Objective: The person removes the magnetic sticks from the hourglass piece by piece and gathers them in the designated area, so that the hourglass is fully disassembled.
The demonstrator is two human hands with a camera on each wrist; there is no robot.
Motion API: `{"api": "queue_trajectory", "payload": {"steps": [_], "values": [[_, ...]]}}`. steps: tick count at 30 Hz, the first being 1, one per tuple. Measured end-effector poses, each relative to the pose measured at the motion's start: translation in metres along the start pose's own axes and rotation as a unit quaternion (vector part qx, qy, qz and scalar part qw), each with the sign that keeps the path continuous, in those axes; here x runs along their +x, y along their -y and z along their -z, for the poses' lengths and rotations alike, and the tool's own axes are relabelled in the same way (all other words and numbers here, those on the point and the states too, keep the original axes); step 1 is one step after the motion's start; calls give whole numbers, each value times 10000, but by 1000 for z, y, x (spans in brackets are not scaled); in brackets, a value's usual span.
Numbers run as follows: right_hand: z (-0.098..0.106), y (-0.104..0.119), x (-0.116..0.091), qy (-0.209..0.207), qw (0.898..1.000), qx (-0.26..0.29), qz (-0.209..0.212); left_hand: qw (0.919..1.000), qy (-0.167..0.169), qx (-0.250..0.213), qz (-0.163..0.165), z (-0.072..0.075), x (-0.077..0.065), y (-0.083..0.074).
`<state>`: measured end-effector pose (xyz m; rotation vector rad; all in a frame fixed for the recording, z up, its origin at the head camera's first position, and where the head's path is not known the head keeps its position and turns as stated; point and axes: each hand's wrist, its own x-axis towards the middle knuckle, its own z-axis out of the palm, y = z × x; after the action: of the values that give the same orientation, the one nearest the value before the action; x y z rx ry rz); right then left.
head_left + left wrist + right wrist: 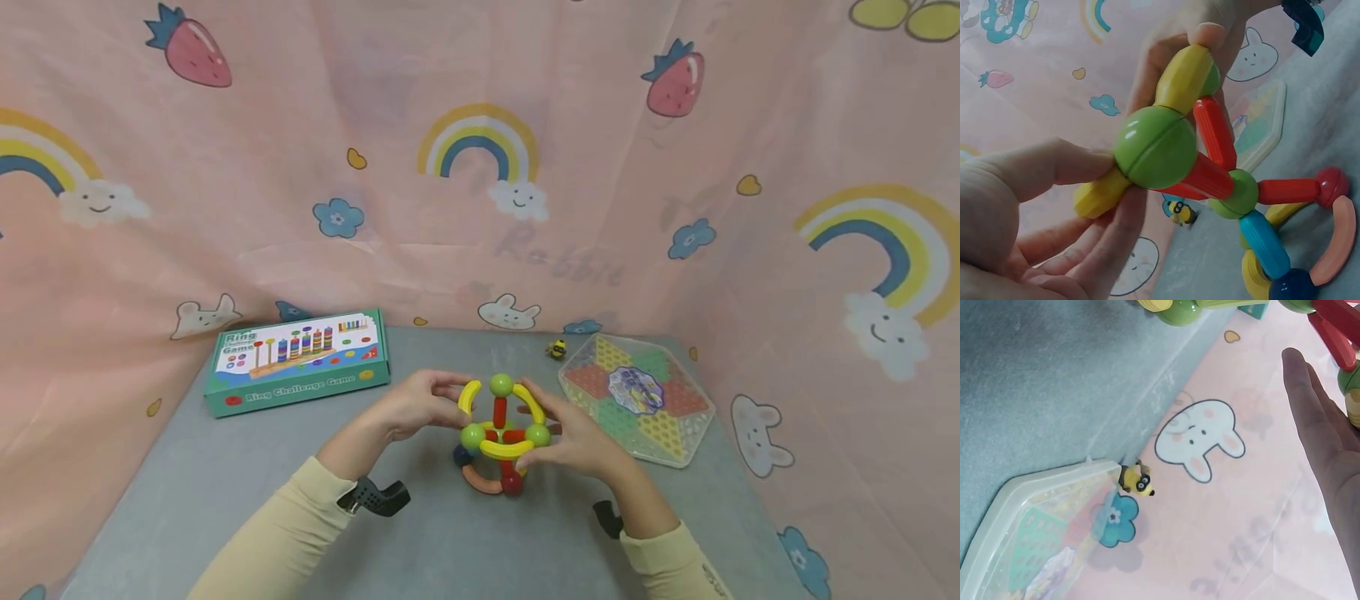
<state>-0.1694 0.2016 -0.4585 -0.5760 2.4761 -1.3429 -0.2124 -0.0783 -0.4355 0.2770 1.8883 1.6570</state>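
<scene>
A ball-and-rod building toy (pixel 500 412) stands on the table between both hands, made of green balls with straight red and curved yellow rods. Its lower part has a dark blue ball (pixel 1293 286), a red ball (pixel 1332 186), a light blue rod (pixel 1265 242) and an orange curved rod (pixel 482 481). My left hand (pixel 420 406) pinches a yellow curved rod (pixel 1100 192) beside a green ball (pixel 1155 147). On the other side, my right hand (pixel 581 437) holds the toy near the right green ball (pixel 537 436), thumb in front; some of its fingers are hidden behind the toy.
A green Ring Challenge Game box (pixel 300 379) lies at the back left. At the right is a clear hexagonal case (pixel 693 437) with coloured perforated pieces. A small yellow-and-black figure (pixel 557 349) stands at the table's back edge, before a pink patterned cloth (pixel 420 275).
</scene>
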Motion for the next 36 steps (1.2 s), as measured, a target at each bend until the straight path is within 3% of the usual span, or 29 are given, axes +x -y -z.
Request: {"api": "queue_trajectory", "payload": {"steps": [13,17,22,30,36], "values": [[-3,3,-1,-26,9999,-73,106,9977,-613,171,-218,0,-7,9],[-4,3,-1,-61,9999,-100,56,9976,-610,-56,-312,3,-10,6],[-3,5,-2,-81,9999,-122,-15,9972,-554,100,-501,7,-12,7],[-1,6,-2,-112,9998,-161,-70,9976,-246,-78,-641,13,-15,7],[-1,6,-1,-112,9998,-138,-45,9971,-352,49,-676,22,-21,10]]}}
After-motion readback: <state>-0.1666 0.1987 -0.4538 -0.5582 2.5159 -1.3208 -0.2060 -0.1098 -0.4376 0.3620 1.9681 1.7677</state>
